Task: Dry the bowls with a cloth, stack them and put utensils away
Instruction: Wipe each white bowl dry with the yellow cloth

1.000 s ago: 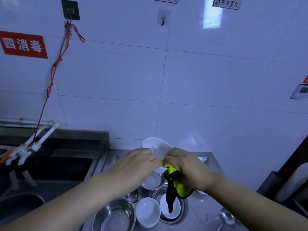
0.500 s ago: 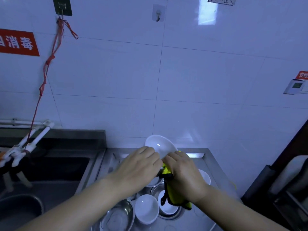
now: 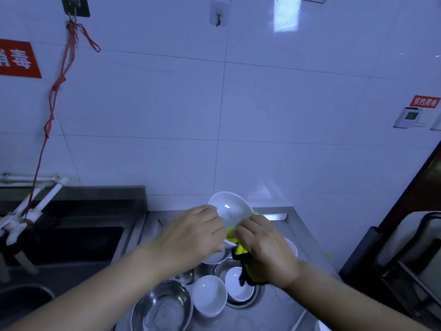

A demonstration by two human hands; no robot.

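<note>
Above the steel counter (image 3: 281, 314), a round white ceramic bowl (image 3: 230, 209) is gripped tilted by the curled left hand (image 3: 191, 237), while the yellow cloth (image 3: 238, 247), bunched in the right hand (image 3: 265, 249), is pressed against its lower right edge

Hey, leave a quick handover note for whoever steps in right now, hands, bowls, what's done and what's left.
Left hand grips the raised white ceramic bowl by its rim.
Right hand holds the yellow cloth with black edging against that bowl.
On the steel counter: large steel bowl, loose white bowl, small white bowl in a steel dish.
Done: no finished stack seen.
Left: finish drying, stack, put utensils away.
</note>
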